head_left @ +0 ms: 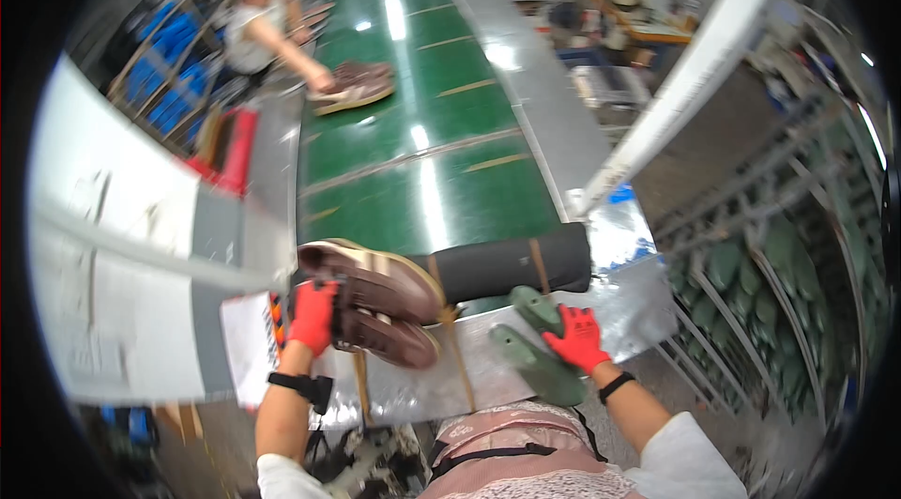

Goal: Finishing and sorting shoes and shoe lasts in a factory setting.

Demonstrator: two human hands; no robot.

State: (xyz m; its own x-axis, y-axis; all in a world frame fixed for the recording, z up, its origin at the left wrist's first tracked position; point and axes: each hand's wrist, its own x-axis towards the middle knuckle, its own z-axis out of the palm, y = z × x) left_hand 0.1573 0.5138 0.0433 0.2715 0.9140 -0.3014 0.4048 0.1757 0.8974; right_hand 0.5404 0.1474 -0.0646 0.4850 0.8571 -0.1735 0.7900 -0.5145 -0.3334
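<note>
My left hand, in a red glove, grips a pair of brown shoes by their heel ends. The shoes have pale stripes and light soles, and they lie side by side over the near end of the conveyor, toes to the right. To the right, my red-gloved right hand is closed on one of two green shoe lasts, its fingers partly hiding it. The lasts slant side by side above the metal table edge, close in front of my apron.
A green conveyor belt runs away from me, with a black roller across its near end. Further up on the left, a co-worker reaches to another pair of shoes. A white post and a rack of green lasts stand right.
</note>
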